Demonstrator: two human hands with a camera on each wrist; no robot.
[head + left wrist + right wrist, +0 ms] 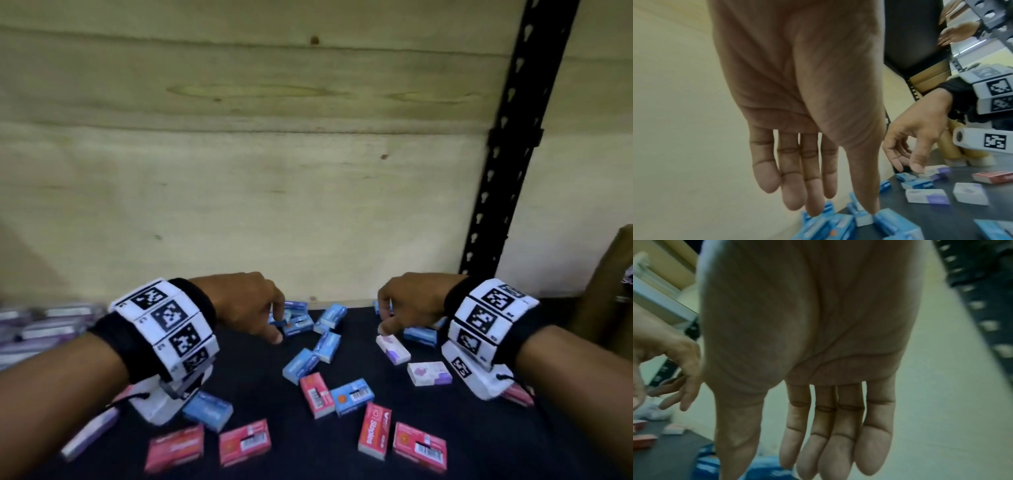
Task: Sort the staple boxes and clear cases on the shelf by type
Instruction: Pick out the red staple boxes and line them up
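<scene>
Small staple boxes lie scattered on the dark shelf mat [260, 387]: blue ones [299, 365] toward the back, red ones [245, 442] along the front, white-and-purple ones [430, 373] at the right. My left hand [270, 318] hangs over a cluster of blue boxes [892, 224] by the back wall, fingers straight, the thumb tip touching one. My right hand [390, 317] hovers with straight fingers above more blue boxes [419, 334] at the back right. In the right wrist view its palm [764, 459] holds nothing. A blurred row of pale purple cases [44, 329] sits far left.
A plywood back wall [239, 171] closes the shelf just behind the boxes. A black perforated upright [507, 144] stands at the back right, with a brown cardboard box [609, 291] beside it. White wrist cameras hang low over boxes near both forearms.
</scene>
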